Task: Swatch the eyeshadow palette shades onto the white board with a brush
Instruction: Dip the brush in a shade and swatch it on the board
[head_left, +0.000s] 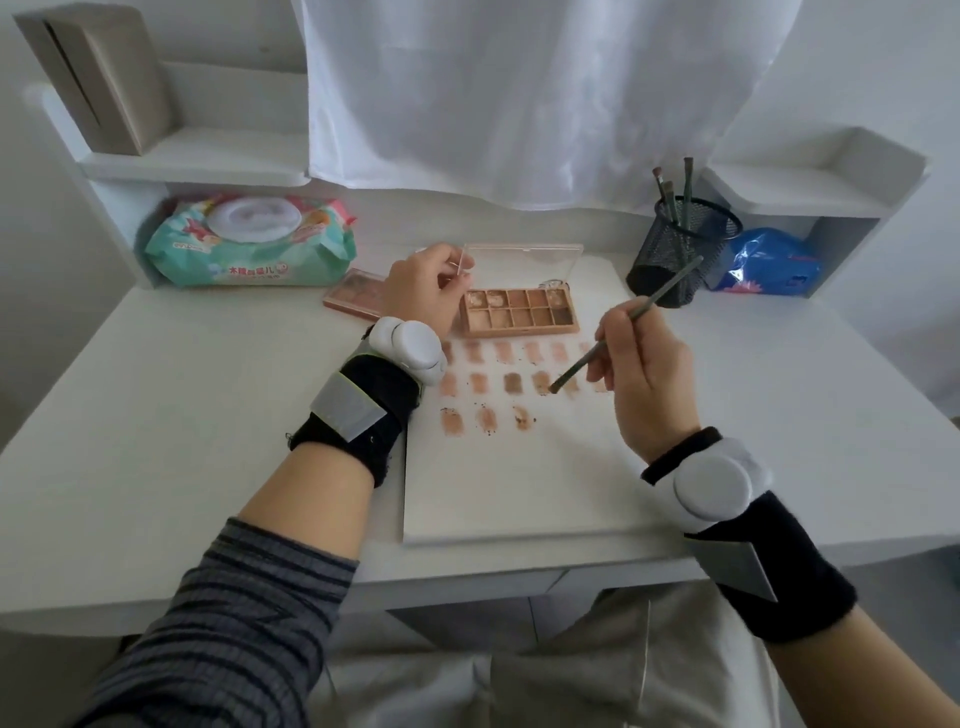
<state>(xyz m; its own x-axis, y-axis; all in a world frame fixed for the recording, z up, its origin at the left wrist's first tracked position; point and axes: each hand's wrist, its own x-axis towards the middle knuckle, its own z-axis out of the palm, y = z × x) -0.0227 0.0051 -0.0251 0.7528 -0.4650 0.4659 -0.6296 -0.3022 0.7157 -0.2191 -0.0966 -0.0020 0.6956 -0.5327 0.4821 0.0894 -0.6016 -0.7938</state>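
Pinching the brush (623, 330) like a pen, my right grip (641, 374) angles its tip onto the white board's (519, 493) middle swatch row; my left grip (434, 291) pinches the eyeshadow palette's (519, 312) lid edge, steadying it near the table's (182, 415) back edge.

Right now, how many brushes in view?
4, maybe more hidden. One brush is held in the right hand, tip over the white board. Three stand in the mesh cup.

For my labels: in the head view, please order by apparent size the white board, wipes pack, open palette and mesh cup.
1. white board
2. wipes pack
3 and 4. open palette and mesh cup: they look similar, so I cannot rank them.
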